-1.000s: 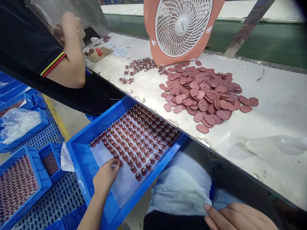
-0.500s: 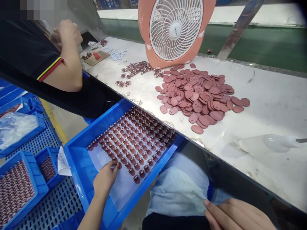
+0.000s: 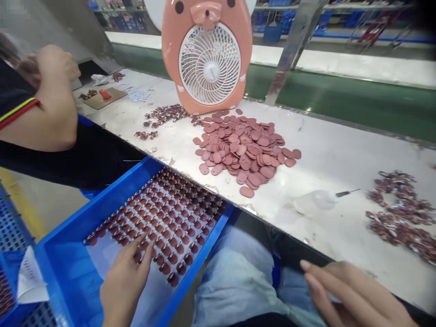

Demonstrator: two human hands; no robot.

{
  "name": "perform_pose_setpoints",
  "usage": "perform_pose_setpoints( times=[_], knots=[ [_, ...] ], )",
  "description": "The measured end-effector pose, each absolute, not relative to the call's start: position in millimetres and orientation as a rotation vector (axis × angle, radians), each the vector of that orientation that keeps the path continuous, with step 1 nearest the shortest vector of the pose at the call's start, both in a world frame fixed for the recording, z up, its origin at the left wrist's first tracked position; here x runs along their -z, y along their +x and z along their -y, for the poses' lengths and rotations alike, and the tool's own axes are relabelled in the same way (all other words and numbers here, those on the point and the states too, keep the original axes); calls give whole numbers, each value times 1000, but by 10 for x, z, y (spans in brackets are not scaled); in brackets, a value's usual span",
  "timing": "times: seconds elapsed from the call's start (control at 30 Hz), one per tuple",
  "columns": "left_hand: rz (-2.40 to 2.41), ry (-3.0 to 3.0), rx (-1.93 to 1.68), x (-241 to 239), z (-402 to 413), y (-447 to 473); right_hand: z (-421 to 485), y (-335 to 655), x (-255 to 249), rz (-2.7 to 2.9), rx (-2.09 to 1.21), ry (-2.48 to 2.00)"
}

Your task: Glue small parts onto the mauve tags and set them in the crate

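Left hand [image 3: 124, 281], fingers spread flat on small brown pieces [image 3: 163, 213] near blue tray's [image 3: 68, 272] front edge — right hand [image 3: 354, 297] farther off, open, empty.

Bare hands [image 3: 124, 284] and forearms, no sleeves, light blue trousers [image 3: 238, 277] over the knees

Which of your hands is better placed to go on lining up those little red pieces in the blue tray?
Probably the left hand: its fingers already touch the red pieces in the blue tray. The right hand rests over the lap.
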State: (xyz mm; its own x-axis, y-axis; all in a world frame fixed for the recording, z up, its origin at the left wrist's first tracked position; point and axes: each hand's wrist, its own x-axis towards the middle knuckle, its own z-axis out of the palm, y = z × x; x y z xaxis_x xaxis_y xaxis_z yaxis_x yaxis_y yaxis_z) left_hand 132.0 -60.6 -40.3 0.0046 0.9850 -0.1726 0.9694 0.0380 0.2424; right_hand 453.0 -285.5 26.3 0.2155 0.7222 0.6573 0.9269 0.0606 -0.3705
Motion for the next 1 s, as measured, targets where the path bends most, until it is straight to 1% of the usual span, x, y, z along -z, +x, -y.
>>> perform_pose_setpoints(
  times=[0.03, 0.1, 0.13, 0.17, 0.27, 0.37, 0.5, 0.57, 0.7, 0.77, 0.9, 1.0],
  knots=[
    [-1941, 2103, -256, 304, 631, 1534, 2852, 4610, -270, 1429, 375, -1784],
    [-1496, 2404, -903, 109, 681, 2033, 2798, 4776, -271, 1162, 435, -1939],
    [-1231, 2516, -1076, 25, 700, 2293, 2749, 4855, -264, 1064, 421, -2010],
    [-1007, 2608, -1092, -42, 713, 2543, 2690, 4927, -253, 992, 382, -2067],
    [-511, 2670, -840, -118, 719, 3105, 2505, 5085, -213, 962, 217, -2168],
    [-360, 2544, -814, -57, 743, 3287, 2414, 5139, -190, 967, 54, -2156],
    [-467, 2342, -941, -45, 939, 3189, 2482, 5020, -209, 859, -155, -1954],
    [-613, 2094, -927, -133, 1108, 3144, 2539, 4880, -242, 802, -303, -1790],
    [-860, 1054, -608, -372, 1446, 3156, 2564, 4552, -327, 722, -656, -1584],
    [-893, 779, -502, -440, 1559, 3175, 2532, 4422, -349, 683, -776, -1538],
    [-903, 741, -507, -420, 1630, 3155, 2476, 4300, -347, 600, -927, -1437],
    [-785, 974, -529, -366, 1583, 3081, 2476, 4303, -351, 523, -993, -1375]
  ],
)
